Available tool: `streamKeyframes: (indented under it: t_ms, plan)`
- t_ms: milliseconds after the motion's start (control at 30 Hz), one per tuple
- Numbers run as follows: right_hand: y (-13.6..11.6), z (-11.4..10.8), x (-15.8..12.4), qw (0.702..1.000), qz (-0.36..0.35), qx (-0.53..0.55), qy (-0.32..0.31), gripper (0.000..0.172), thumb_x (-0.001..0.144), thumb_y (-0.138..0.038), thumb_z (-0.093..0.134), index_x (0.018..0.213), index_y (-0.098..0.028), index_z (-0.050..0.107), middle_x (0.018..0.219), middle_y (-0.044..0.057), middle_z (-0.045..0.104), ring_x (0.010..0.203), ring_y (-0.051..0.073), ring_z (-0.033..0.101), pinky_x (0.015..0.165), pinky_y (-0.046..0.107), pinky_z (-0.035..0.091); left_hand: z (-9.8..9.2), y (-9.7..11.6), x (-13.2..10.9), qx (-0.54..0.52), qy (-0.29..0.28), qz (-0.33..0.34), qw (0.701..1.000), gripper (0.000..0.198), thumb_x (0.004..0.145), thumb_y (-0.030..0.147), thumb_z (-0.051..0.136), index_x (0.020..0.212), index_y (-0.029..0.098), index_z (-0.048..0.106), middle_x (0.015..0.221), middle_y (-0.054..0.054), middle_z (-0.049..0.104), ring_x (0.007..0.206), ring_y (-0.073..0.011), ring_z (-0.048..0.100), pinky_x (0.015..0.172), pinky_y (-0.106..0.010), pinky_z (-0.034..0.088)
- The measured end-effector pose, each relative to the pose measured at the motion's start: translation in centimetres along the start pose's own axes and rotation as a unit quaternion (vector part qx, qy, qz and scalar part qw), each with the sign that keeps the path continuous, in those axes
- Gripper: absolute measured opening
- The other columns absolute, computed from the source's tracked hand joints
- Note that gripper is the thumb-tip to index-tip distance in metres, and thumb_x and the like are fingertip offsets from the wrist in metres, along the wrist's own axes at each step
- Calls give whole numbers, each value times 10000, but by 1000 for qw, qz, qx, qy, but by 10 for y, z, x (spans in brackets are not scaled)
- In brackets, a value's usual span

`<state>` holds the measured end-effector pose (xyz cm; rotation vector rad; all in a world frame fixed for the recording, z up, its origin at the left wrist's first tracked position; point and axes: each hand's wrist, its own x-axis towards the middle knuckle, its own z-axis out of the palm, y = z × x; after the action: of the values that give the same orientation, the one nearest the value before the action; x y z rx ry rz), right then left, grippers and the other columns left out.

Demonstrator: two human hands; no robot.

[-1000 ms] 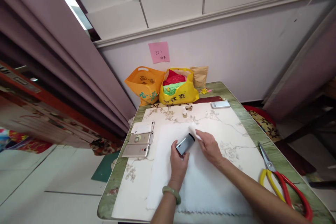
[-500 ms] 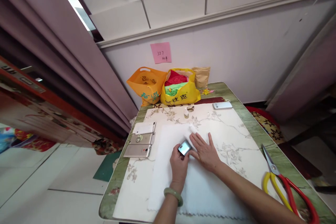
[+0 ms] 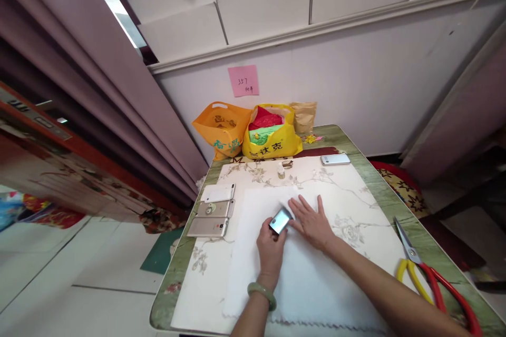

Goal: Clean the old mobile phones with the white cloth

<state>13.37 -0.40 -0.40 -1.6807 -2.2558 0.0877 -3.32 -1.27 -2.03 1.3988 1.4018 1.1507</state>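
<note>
Phone (image 3: pixel 280 221) partly hidden by left hand (image 3: pixel 271 250), scissors (image 3: pixel 413 256) cut off below, pink note (image 3: pixel 240 72) with illegible smaller writing (image 3: pixel 249 89)

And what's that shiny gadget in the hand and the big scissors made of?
The gadget has a glossy, reflective face, perhaps glass, plastic or metal; I can't tell. The scissors have smooth grey blades, likely metal, and bright red and yellow handles, probably plastic.

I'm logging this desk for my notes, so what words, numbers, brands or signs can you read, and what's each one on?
"357": pink note on the wall; the handwriting below it is too small.
"香遇", apparently: orange bag; darker characters higher up are unclear.
"达克": yellow bag; the character before is unclear.
Too small or blurred: any marks on the three phones and the held phone.
</note>
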Motion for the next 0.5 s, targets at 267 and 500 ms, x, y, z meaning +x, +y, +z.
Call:
streamKeyframes:
  t_ms: [267, 500]
  plan:
    - [-22, 0, -18, 992, -121, 37, -30, 650, 961, -587, 232, 1505, -268, 75, 1516, 43, 300, 1408, 259, 233, 1095, 607, -135, -2, 2, 0, 62, 42, 9, 997, 456, 655, 160, 626, 1106, 141, 566, 734, -14, 651, 594, -151, 588, 609, -275, 492]
    - [-15, -6, -8, 1000, -21, 19, -7, 615, 962, -565, 274, 1490, -254, 220, 1466, 68, 400, 1402, 302, 237, 1090, 638, -93, -1, 1, 0, 38, 13, 25, 999, 412, 722, 301, 649, 1099, 162, 558, 846, -57, 677, 680, -176, 625, 633, -289, 498]
